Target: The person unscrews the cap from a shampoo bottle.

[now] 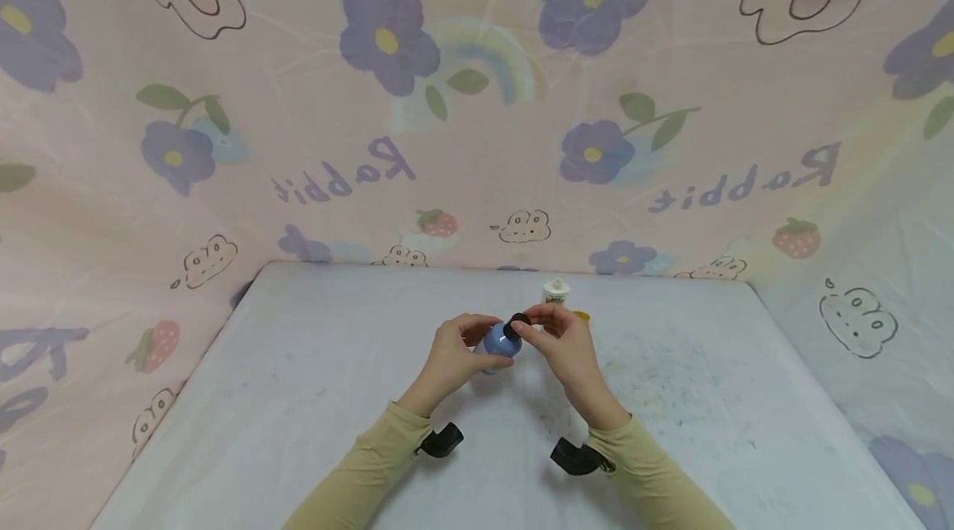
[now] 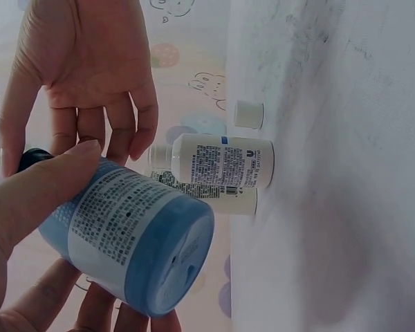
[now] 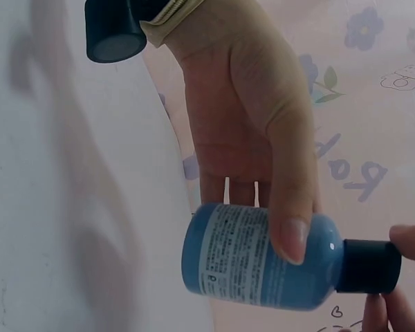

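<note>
A blue bottle (image 1: 501,341) with a printed label and a black cap (image 3: 369,266) is held tilted in front of me. My left hand (image 1: 456,352) grips its body, thumb across the label and fingers round the other side, as the right wrist view shows. My right hand (image 1: 566,348) pinches the black cap between thumb and fingertips. The cap sits on the bottle's neck. In the left wrist view the blue bottle's base (image 2: 183,256) faces the camera, clear of the table.
Behind the hands a white bottle (image 1: 556,291) stands on the white table (image 1: 298,397), with a small yellow object (image 1: 581,316) near it. The left wrist view shows a labelled white bottle (image 2: 225,162) overlapping another, and a short white cylinder (image 2: 249,114). Patterned cloth (image 1: 477,124) hangs around the table.
</note>
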`<state>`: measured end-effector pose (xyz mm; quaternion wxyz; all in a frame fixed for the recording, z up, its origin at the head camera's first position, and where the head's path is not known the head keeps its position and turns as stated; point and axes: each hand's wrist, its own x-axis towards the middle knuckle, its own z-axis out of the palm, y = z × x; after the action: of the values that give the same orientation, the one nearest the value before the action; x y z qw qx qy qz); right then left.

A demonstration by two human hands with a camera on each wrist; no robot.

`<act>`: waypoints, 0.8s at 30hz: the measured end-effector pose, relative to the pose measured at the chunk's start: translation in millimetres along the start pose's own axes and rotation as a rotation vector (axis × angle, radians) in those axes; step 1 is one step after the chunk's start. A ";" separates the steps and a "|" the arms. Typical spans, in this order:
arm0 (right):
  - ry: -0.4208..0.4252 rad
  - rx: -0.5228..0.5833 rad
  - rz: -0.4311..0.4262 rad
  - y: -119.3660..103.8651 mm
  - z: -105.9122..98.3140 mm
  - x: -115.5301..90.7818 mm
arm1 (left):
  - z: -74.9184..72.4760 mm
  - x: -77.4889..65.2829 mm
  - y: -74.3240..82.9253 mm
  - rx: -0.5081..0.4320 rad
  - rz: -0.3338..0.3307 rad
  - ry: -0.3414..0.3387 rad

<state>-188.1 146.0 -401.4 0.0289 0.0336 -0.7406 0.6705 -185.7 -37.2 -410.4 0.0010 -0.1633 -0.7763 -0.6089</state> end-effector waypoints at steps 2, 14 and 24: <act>-0.026 0.013 0.003 7.2 -2.3 2.6 | -0.2 -0.5 -0.4 -0.006 -0.004 -0.003; -0.098 0.049 -0.068 21.3 -7.6 6.5 | 4.0 10.5 -35.2 0.013 -0.049 0.017; -0.070 0.012 -0.045 23.2 -2.2 9.8 | 4.9 10.2 -40.6 0.020 -0.050 0.015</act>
<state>-199.9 150.4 -423.3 0.0180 0.0738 -0.7361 0.6726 -204.7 -38.3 -447.9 -0.0068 -0.1392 -0.7861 -0.6021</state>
